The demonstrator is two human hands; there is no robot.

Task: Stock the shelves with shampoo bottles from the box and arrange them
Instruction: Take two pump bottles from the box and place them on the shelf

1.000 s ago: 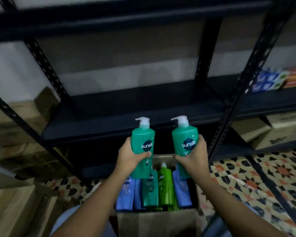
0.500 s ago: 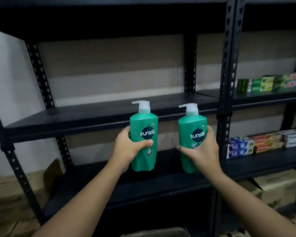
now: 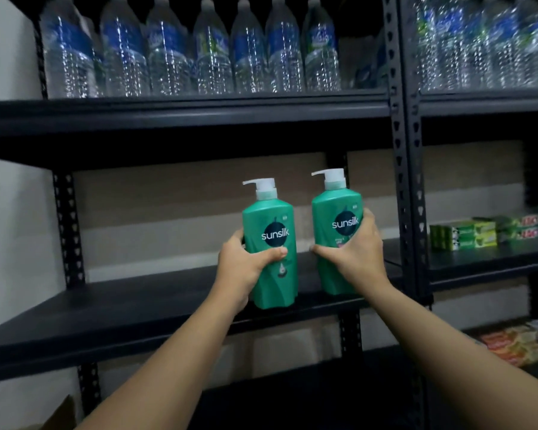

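Observation:
Two green Sunsilk pump bottles are upright over the black middle shelf (image 3: 137,305). My left hand (image 3: 246,262) grips the left shampoo bottle (image 3: 272,225), whose base is at the shelf's front edge. My right hand (image 3: 354,252) grips the right shampoo bottle (image 3: 336,212), held slightly higher and further right. Whether either base touches the shelf I cannot tell. The box is out of view except for a cardboard corner (image 3: 62,414) at the bottom left.
Several large water bottles (image 3: 199,48) line the top shelf. A black upright post (image 3: 406,181) stands just right of my right hand. Green toothpaste boxes (image 3: 479,232) lie on the neighbouring shelf, with orange packs (image 3: 510,344) lower down.
Both hands have lifted the two bottles from the box up to the middle shelf. The view has tilted upward, bringing the water bottles into sight.

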